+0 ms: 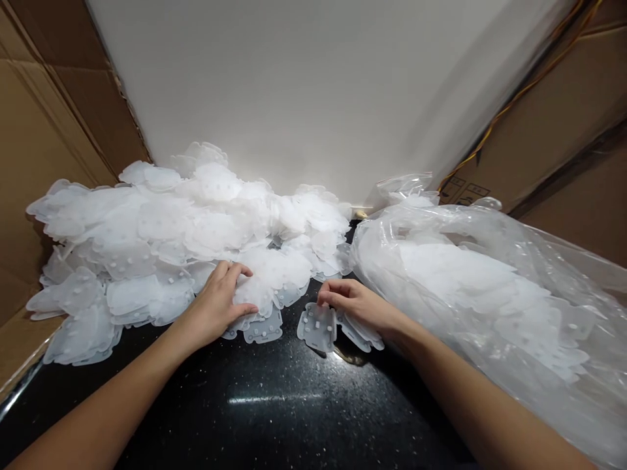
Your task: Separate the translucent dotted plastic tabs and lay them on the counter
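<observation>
A big heap of thin, frosted, translucent plastic pieces (166, 222) with notched edges and small raised studs spreads across the left and middle. My left hand (223, 300) rests at the heap's front edge, thumb and fingers apart over several overlapping pieces; nothing is gripped in it. To the right, my right hand (355, 303) is closed, with thumb and forefinger pinched at the top edge of a single frosted plastic piece (317, 328). Another piece (360, 334) lies partly hidden under that hand.
A clear plastic bag (529, 261) full of similar pieces lies at the right. Beneath everything is a glossy black tabletop (264, 418), with a pale wall (318, 98) behind. Cardboard (53, 98) stands at the left, and a yellow cord (519, 98) runs along cardboard at the right.
</observation>
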Demonstrator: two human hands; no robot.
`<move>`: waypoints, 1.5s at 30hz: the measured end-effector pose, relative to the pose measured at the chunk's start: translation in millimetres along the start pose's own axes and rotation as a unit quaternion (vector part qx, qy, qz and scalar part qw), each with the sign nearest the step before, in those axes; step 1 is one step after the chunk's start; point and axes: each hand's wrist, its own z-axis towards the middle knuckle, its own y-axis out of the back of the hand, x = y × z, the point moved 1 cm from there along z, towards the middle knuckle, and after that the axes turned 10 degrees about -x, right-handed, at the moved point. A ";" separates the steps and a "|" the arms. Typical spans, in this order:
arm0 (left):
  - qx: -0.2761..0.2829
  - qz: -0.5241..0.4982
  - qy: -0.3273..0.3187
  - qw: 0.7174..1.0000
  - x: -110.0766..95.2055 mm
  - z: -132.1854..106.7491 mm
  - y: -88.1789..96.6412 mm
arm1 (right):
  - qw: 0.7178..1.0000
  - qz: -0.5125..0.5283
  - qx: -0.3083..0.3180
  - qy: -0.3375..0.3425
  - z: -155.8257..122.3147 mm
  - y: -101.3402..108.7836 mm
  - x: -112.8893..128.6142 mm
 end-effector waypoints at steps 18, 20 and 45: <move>0.113 -0.125 0.065 0.984 -40.0 -20.6 -15.4 | 0.997 0.074 -0.017 -0.031 -5.6 -31.8 6.2; 0.110 -0.116 0.043 0.986 -39.9 -21.1 -20.2 | 0.999 0.044 0.004 -0.031 -6.3 -34.8 6.8; 0.152 -0.157 0.026 0.975 -33.9 -13.1 -14.1 | 0.996 0.004 0.030 -0.086 -3.2 -22.4 2.5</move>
